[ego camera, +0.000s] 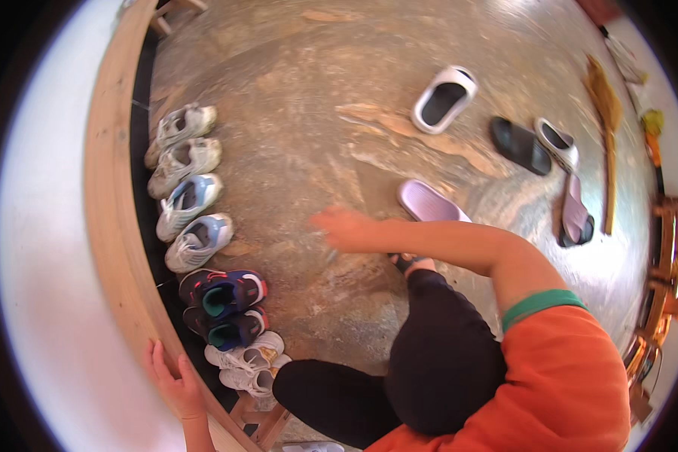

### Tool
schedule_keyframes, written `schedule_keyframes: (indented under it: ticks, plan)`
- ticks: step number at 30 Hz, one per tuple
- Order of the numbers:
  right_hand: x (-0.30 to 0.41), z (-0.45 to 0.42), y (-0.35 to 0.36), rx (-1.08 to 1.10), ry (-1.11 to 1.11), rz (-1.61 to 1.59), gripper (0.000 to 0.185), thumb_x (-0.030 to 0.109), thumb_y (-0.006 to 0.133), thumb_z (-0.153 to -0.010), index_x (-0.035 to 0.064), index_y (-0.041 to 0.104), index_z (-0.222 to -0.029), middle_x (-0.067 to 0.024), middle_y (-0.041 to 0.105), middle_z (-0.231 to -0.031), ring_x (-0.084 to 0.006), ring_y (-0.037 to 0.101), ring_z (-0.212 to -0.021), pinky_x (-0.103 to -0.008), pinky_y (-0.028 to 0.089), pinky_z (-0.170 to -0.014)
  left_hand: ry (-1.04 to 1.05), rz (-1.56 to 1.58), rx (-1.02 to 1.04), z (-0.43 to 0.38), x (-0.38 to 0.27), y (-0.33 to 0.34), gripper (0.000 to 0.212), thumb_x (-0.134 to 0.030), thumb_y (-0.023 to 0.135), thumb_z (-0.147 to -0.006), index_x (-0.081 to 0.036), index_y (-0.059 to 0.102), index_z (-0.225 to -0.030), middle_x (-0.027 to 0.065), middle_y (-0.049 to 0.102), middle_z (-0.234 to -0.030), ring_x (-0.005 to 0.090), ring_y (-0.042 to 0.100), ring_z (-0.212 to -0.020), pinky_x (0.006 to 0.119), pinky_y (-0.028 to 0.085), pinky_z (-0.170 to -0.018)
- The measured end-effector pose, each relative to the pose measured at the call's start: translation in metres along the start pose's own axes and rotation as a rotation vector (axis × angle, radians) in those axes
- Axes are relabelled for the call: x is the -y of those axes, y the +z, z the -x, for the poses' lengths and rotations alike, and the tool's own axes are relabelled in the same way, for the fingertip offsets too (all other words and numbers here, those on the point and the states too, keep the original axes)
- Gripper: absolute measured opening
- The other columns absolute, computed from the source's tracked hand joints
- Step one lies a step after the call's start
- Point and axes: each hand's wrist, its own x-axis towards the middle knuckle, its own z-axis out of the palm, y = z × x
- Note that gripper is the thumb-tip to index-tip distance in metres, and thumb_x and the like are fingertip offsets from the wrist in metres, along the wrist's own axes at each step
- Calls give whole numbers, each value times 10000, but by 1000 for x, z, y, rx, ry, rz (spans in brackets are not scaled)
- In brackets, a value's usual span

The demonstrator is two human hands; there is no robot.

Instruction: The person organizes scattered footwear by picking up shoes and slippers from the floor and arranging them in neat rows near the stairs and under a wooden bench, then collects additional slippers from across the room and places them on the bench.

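Observation:
My left hand [178, 384] rests with fingers apart on the light wooden bench edge [113, 186]. Over the floor, my right hand [344, 227] is blurred and its grip is unclear; nothing shows in it. A lilac slipper [429, 200] lies just beyond my right forearm. Along the bench stands a row of shoes: worn white sneakers [185, 164], white and light blue sneakers [200, 240], dark sneakers with red trim and green lining [231, 299], and white lace-up shoes [248, 359] by my knee.
A white slide [445, 100], a black slide [520, 146], a smaller white slipper [556, 144] and a lilac slipper on a dark one [576, 212] are scattered on the stone-patterned floor [282, 141]. A broom [607, 130] lies at the right, near wooden furniture [664, 271].

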Motion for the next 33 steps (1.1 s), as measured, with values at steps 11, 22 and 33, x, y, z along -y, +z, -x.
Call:
schedule_keyframes:
  ticks: [11, 22, 33]
  plan:
    - [-94, 212, -34, -21, 560, 416, 298, 85, 532, -727, 68, 537, -1024, -138, 506, -1018, -288, 562, -883, -380, 471, -689, 64, 15, -8, 5, -7, 0, 402, -72, 506, -780, 5, 415, -1164, 180, 369, -1224, 331, 352, -1130, 398, 262, -963]
    - [-113, 241, -161, -167, 682, 637, 177, 163, 497, -761, 95, 620, -869, -146, 566, -940, -296, 581, -848, -403, 473, -705, 34, -46, -9, 12, -20, -22, 408, -55, 508, -760, 11, 423, -1154, 191, 388, -1215, 334, 360, -1132, 395, 272, -963]
    - [-90, 358, -65, -223, 994, 278, 225, 165, 495, -733, 88, 602, -914, -148, 596, -911, -304, 584, -855, -402, 474, -729, 125, -181, 89, 3, -64, -48, 496, -212, 538, -770, 53, 405, -1169, 232, 429, -1180, 357, 378, -1118, 416, 285, -952]
